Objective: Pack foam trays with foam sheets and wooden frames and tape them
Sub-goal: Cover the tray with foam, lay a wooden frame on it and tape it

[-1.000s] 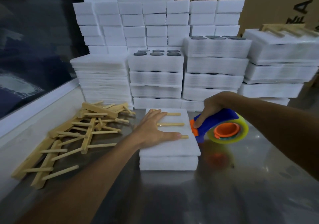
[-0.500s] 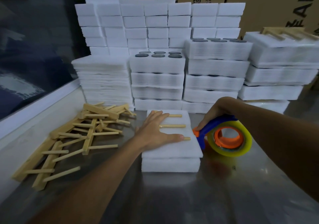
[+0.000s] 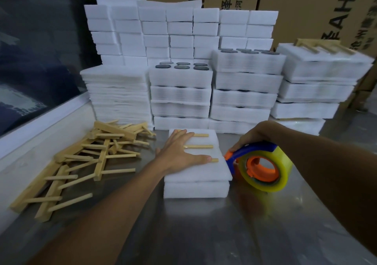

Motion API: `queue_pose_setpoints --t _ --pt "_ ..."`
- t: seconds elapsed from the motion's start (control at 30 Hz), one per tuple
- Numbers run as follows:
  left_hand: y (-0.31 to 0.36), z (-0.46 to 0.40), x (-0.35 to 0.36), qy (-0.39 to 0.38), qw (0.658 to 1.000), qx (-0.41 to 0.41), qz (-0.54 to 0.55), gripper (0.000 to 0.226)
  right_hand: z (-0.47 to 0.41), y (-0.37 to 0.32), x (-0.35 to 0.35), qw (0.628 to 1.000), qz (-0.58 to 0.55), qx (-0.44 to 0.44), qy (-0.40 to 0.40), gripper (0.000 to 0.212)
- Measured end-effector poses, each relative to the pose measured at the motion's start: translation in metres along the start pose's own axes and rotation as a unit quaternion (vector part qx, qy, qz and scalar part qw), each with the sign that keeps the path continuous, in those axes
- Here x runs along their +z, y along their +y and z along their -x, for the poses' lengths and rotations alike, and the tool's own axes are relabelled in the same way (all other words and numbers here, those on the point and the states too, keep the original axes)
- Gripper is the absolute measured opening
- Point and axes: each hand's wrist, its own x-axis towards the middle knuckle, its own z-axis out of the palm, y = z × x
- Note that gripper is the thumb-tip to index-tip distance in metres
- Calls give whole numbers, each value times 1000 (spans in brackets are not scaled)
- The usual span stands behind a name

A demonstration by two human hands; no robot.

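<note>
Cardboard cartons point(image 3: 318, 9) are standing behind everything, showing partly cut-off black print: Chinese characters and large letters reading "AH", the rest hidden. The left hand point(image 3: 179, 154) is lying flat with fingers spread on the wooden frame point(image 3: 201, 146), covering most of it and pressing it onto the foam tray point(image 3: 195, 189) on the metal table point(image 3: 204, 234). The right hand point(image 3: 257, 136) is gripping the blue tape dispenser point(image 3: 263, 165), its orange end touching the tray's right edge. Loose wooden frames point(image 3: 81, 162) are lying left, packed stacks point(image 3: 180, 93) behind.
</note>
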Motion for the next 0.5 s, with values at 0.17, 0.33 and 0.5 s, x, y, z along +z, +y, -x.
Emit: queue_pose_setpoints --t 0.17,0.33,0.5 --pt "-1 0 0 -1 1000 2 4 117 -12 9 5 1000 -19 10 20 47" --pt "2 2 -1 0 1000 0 5 117 -8 1 5 998 15 13 51 50" --pt "3 3 -1 2 1000 -2 8 117 -7 -5 5 997 35 20 72 42"
